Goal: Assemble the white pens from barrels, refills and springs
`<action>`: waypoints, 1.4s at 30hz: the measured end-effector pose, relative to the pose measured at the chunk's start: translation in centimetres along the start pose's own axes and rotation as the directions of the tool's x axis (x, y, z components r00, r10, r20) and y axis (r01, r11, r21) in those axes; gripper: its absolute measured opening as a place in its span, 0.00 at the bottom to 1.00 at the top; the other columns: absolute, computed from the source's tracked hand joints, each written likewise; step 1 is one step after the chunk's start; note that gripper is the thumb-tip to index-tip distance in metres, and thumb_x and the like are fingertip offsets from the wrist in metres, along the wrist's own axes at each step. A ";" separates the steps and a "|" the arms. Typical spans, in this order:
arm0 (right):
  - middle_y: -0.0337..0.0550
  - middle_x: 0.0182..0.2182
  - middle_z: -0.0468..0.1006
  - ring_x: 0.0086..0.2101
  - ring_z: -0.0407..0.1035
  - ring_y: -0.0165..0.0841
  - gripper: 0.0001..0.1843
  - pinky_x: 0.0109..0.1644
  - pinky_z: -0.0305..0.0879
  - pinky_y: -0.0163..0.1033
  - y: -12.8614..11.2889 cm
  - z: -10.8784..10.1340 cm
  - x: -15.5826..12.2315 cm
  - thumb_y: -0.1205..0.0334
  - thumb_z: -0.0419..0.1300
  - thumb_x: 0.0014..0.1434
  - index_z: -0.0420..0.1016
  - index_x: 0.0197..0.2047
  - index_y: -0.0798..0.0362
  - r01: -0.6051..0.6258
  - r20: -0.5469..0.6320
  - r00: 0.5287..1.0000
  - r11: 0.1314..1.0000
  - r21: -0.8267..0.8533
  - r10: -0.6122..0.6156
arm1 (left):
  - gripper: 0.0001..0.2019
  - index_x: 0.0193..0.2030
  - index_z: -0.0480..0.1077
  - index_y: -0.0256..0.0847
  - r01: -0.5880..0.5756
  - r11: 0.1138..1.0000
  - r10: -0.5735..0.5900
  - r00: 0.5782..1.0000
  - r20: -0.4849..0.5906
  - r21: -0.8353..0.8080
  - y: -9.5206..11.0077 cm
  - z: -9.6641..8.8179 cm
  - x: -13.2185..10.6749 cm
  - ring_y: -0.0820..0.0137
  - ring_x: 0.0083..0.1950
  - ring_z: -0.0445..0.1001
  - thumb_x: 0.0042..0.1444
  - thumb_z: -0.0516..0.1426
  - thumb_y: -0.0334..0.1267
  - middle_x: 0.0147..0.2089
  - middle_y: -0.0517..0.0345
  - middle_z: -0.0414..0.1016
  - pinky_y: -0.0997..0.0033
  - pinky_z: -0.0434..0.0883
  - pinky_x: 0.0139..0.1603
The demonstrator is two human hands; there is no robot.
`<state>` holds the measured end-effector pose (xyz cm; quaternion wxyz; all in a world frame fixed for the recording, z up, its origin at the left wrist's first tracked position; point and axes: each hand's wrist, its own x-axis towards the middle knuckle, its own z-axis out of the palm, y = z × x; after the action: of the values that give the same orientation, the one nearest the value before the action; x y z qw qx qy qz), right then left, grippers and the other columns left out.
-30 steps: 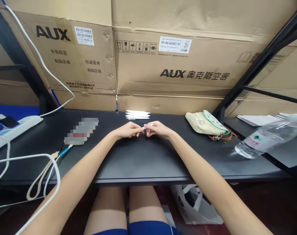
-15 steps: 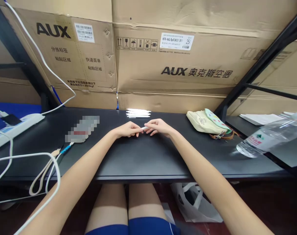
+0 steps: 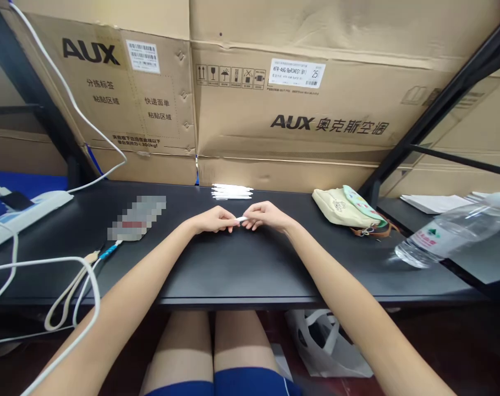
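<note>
Black desk (image 3: 216, 269), white sticks (image 3: 232, 191), beige pouch (image 3: 336, 208), power strip (image 3: 39, 206)

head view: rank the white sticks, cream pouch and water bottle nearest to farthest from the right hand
From the right hand:
1. Row of white sticks, ahead on the desk, slightly left
2. Cream fabric pouch, to the right
3. Plastic water bottle, far right, on its side

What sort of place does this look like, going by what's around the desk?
Probably a storeroom or makeshift workroom, though that's a judgement: AUX air-conditioner cartons are stacked right behind a black desk, and a power strip sits on it.
</note>
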<state>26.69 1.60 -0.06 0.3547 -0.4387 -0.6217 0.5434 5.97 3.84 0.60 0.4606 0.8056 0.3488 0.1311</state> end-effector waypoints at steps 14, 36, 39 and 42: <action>0.45 0.36 0.80 0.35 0.74 0.31 0.20 0.35 0.72 0.31 0.4 -0.3 0.3 0.66 0.73 0.36 0.75 0.35 0.56 0.061 -0.059 0.996 0.998 0.019 -0.060 | 0.24 0.36 0.76 0.34 0.011 0.999 -0.011 1.000 0.007 -0.048 -0.6 -0.1 0.2 0.79 0.21 0.55 0.50 0.57 0.57 0.25 0.57 0.69 0.78 0.53 0.20; 0.36 0.25 0.74 0.23 0.66 0.21 0.20 0.25 0.67 0.27 1.1 -0.1 1.6 0.52 0.72 0.35 0.72 0.27 0.55 0.242 -0.475 0.877 0.922 0.303 -0.074 | 0.26 0.63 0.59 0.41 0.062 0.893 -0.112 0.990 -0.088 -0.446 0.1 0.1 0.2 0.79 0.20 0.58 0.55 0.51 0.33 0.32 0.57 0.72 0.81 0.52 0.16; 0.36 0.24 0.74 0.22 0.65 0.21 0.20 0.25 0.67 0.27 1.0 -0.2 1.6 0.52 0.73 0.35 0.72 0.26 0.55 0.246 -0.481 0.875 0.909 0.337 -0.059 | 0.25 0.62 0.60 0.41 0.040 0.881 -0.089 0.993 -0.081 -0.472 0.1 0.1 0.1 0.81 0.19 0.54 0.56 0.52 0.34 0.28 0.60 0.68 0.82 0.49 0.16; 0.36 0.24 0.75 0.22 0.66 0.21 0.18 0.25 0.67 0.27 0.9 -0.5 1.6 0.54 0.72 0.37 0.73 0.28 0.54 0.239 -0.479 0.876 0.906 0.348 -0.047 | 0.25 0.60 0.62 0.42 0.020 0.874 -0.073 0.993 -0.091 -0.486 -0.1 0.0 0.2 0.81 0.19 0.53 0.55 0.54 0.34 0.28 0.60 0.67 0.82 0.48 0.16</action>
<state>26.73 3.28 -0.88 0.6132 -0.4253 -0.4278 0.5100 6.04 3.99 0.45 0.6313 0.6479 0.3483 0.2458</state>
